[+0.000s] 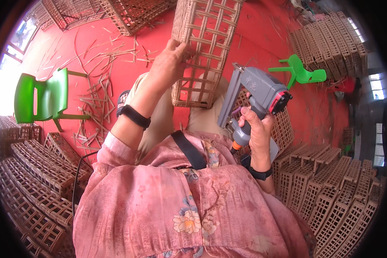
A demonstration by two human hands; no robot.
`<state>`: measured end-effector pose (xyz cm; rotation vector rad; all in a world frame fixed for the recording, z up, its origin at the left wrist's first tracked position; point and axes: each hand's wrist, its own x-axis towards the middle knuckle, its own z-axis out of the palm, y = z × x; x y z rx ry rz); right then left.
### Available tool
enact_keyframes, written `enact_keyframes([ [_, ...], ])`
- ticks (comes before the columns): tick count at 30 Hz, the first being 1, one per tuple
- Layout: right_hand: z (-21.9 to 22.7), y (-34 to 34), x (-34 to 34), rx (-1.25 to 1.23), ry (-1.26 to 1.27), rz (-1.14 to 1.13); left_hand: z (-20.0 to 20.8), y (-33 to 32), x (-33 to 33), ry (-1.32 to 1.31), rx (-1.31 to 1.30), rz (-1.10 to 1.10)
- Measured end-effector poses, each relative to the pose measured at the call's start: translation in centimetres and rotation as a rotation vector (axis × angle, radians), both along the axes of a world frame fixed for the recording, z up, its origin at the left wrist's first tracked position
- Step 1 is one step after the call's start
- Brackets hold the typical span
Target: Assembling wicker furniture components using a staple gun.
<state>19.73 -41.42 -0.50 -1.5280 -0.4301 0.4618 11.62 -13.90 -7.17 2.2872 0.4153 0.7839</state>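
Observation:
Ahead of me a brown woven basket (207, 64) with an open lattice side stands tilted between my knees. My left hand (173, 60) grips its left edge, fingers curled through the weave. On the right, my right hand (258, 129) is wrapped round the handle of a grey nail gun (256, 88), which has a red-and-black end cap and an orange fitting under the grip. The gun is held up beside the basket, its long nose apart from the weave. Part of the right hand's fingers is hidden behind the handle.
Green plastic chairs stand at left (49, 96) and far right (301, 71). Loose strips (96, 103) litter the red floor (253, 38). Woven baskets are stacked at the left (38, 176), right (331, 189) and far right (331, 43). A dark cable (76, 180) runs by my left side.

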Motion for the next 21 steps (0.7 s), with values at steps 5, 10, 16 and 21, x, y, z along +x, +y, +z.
enact_keyframes([
  [5, 0.4, -0.7, 0.7, -0.051, -0.036, 0.060, 0.4, -0.1, -0.1, 0.018, -0.003, 0.019],
  [10, 0.5, -1.6, 1.1, -0.111, -0.075, 0.078, 1.1, 0.5, 0.0, 0.024, 0.034, 0.005],
  [16, -0.1, -1.8, 1.3, -0.168, -0.073, 0.111, 0.1, 3.5, 4.7, -0.153, 0.171, 0.297],
  [21, -0.4, -1.5, 2.1, -0.134, -0.039, 0.101, -1.4, 4.7, 6.8, -0.182, -0.643, -0.083],
])
